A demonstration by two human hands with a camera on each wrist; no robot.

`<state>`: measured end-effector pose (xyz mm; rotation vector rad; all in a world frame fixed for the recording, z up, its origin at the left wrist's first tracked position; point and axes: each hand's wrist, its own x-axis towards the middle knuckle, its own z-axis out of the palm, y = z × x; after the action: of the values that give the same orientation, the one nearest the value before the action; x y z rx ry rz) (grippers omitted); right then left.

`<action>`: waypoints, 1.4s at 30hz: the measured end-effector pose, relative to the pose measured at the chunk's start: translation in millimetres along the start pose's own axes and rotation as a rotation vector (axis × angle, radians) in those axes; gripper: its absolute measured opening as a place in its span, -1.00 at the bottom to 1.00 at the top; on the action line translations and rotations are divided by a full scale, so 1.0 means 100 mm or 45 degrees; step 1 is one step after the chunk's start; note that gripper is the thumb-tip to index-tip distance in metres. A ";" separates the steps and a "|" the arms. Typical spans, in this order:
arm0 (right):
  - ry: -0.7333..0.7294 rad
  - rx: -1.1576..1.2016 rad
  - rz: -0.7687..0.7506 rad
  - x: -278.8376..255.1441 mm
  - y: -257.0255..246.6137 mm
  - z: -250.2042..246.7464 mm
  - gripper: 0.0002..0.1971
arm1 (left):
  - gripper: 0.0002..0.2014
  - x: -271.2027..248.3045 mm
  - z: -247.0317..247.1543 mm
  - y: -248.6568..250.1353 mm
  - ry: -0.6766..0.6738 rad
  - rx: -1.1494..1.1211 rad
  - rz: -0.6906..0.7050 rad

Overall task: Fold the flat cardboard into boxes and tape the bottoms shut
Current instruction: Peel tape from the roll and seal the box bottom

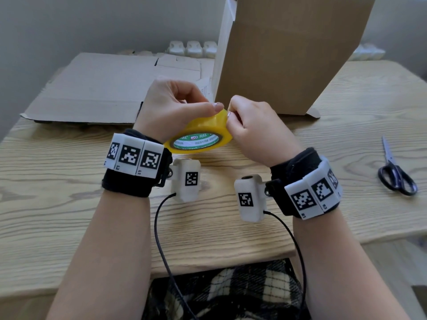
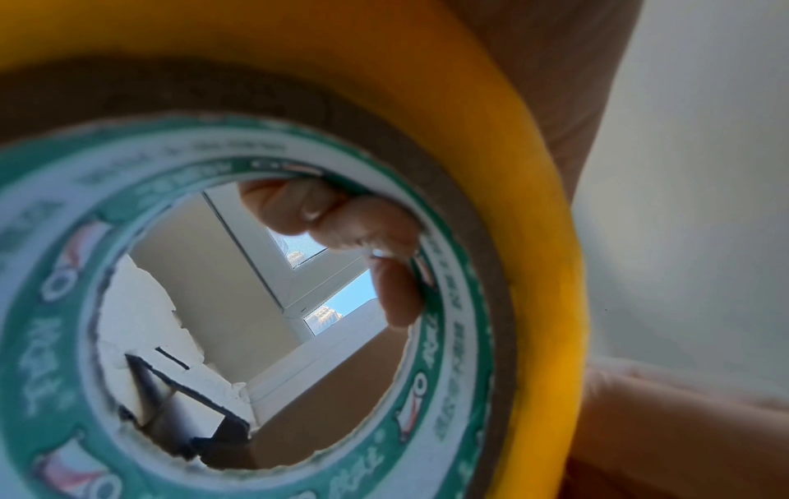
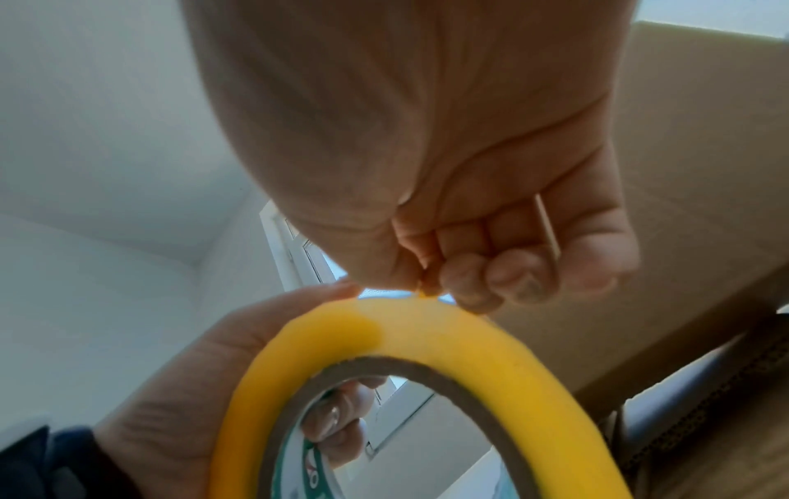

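Observation:
A yellow tape roll (image 1: 203,132) with a green and white printed core is held tilted above the table's middle. My left hand (image 1: 175,105) grips it, thumb along the top and fingers (image 2: 324,216) curled through the core. My right hand (image 1: 251,128) pinches at the roll's top edge (image 3: 427,297) with thumb and forefinger, the other fingers curled. Behind the hands stands an erected brown cardboard box (image 1: 284,56). A flat cardboard sheet (image 1: 99,88) lies at the back left.
Black-handled scissors (image 1: 396,172) lie on the wooden table (image 1: 69,172) at the right. White objects (image 1: 194,48) line the wall behind the cardboard. Cables run from both wrist cameras toward the table's near edge.

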<state>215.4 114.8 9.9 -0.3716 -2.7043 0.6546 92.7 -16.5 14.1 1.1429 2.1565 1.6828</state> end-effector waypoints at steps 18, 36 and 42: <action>0.220 0.510 0.060 -0.02 0.13 0.04 -0.57 | -0.80 -0.01 0.09 0.03 0.031 -0.150 -0.067; 0.208 -0.150 -0.082 0.06 0.09 -0.04 -0.68 | -0.81 -0.01 0.10 0.03 0.082 -0.161 0.018; 0.336 0.286 -0.113 0.08 0.18 -0.07 -0.65 | -0.84 0.01 0.12 0.03 0.125 -0.373 -0.031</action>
<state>214.0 135.2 8.6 -0.2588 -2.3553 0.8116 100.0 -7.0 13.3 0.9675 1.8830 1.9992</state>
